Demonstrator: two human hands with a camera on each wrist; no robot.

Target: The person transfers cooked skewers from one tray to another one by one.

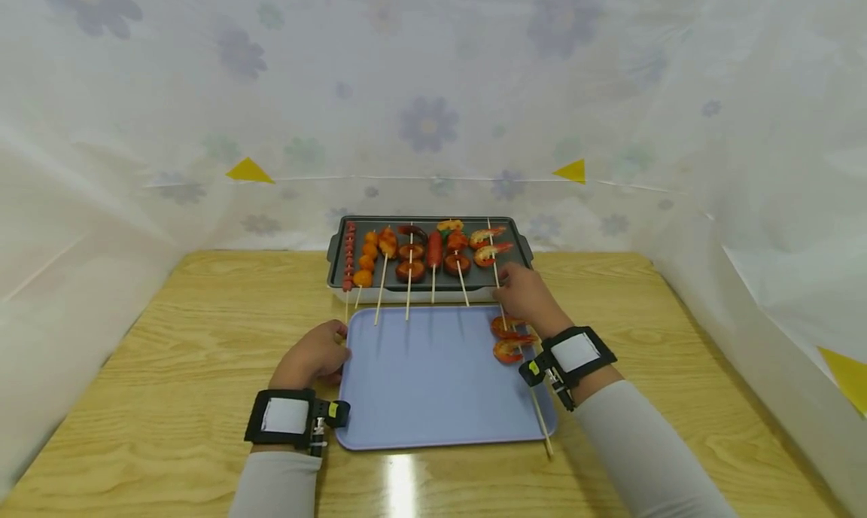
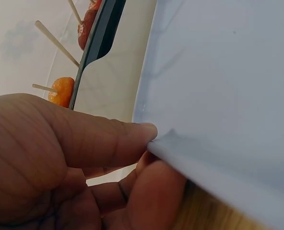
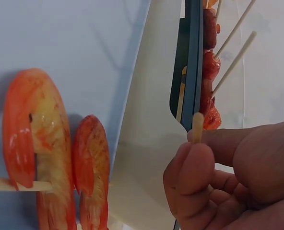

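Blue tray [image 1: 433, 382] edge pinched by left hand [image 1: 313, 356]; right hand [image 1: 530, 296] pinches skewer stick [image 3: 197, 127].

We see a wooden tabletop [image 1: 203, 315] filling the lower frame, a floral plastic sheet [image 1: 433, 89] walling it in across the top, and yellow triangles [image 1: 249, 172] at upper left and right.

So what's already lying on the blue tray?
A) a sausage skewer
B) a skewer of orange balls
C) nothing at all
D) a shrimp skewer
D: a shrimp skewer with two shrimp lies at the right edge of the blue tray; the other skewers sit on the dark grill pan.
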